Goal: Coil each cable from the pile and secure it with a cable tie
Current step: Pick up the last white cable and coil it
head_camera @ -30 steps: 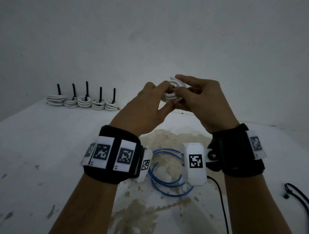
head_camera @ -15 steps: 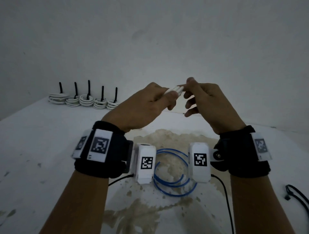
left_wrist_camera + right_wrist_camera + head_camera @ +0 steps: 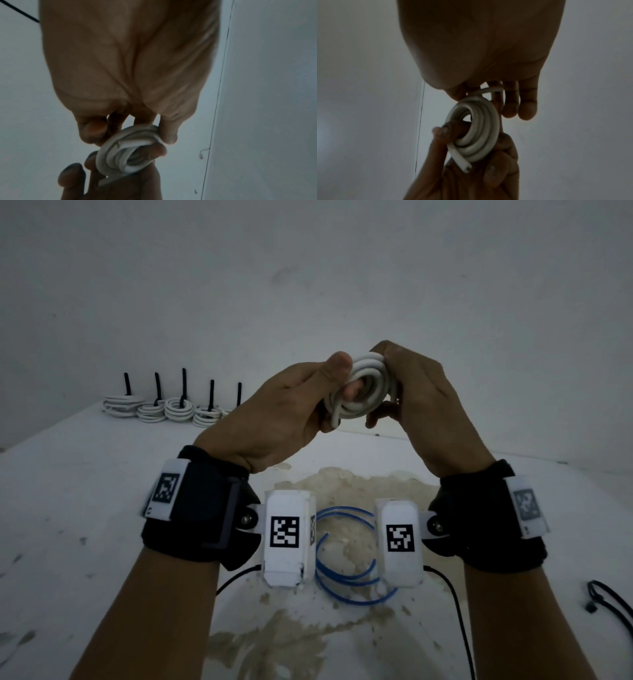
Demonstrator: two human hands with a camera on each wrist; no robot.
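A small white cable coil (image 3: 363, 390) is held up in the air between both hands, above the table. My left hand (image 3: 308, 402) grips its left side, with the thumb on top and a finger poked through the hole of the coil (image 3: 476, 129). My right hand (image 3: 404, 385) pinches the right side of the coil (image 3: 126, 152) with curled fingers. One cut cable end (image 3: 465, 167) sticks out loose at the bottom. No cable tie is visible on this coil.
Several white coils with upright black ties (image 3: 178, 405) stand in a row at the table's far left. A loose blue cable (image 3: 346, 570) lies on a stained patch below my wrists. A black cord (image 3: 609, 601) lies at the right edge. Thin black wires (image 3: 455, 604) run from the wrist cameras.
The coil has turned from edge-on to face-on toward me. My left hand has rolled thumb-up and pushed a finger through the coil; my right hand has closed round its right side.
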